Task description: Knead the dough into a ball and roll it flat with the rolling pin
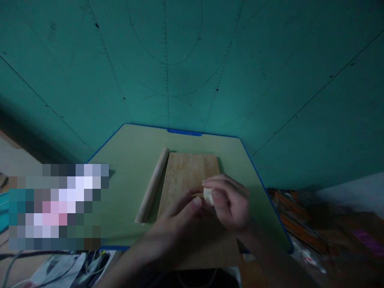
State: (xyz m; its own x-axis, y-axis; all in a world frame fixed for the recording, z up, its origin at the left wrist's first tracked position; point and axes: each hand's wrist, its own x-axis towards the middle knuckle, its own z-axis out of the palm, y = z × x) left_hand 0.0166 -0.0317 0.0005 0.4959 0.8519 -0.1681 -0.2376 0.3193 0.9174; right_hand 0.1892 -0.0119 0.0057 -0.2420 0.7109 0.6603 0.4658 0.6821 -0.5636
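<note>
A small white lump that looks like dough (208, 196) is between my hands, above a wooden board (190, 170). My right hand (231, 202) is closed around it, with the thumb and bent fingers pressing on its right side. From the left, my left hand (186, 208) reaches in with curled fingers that meet the lump's lower left side. Part of the lump is hidden by the fingers. Left of the board lies a pale wooden rolling pin (152, 186), slanted along the board's long edge and touched by neither hand.
The board and rolling pin lie on a light green table (120, 160) with a blue rim. A green wall (186, 80) with drawn lines stands behind it. Cables and papers (69, 268) lie at lower left. Orange-brown items (300, 218) lie at right. A blurred patch covers the left side.
</note>
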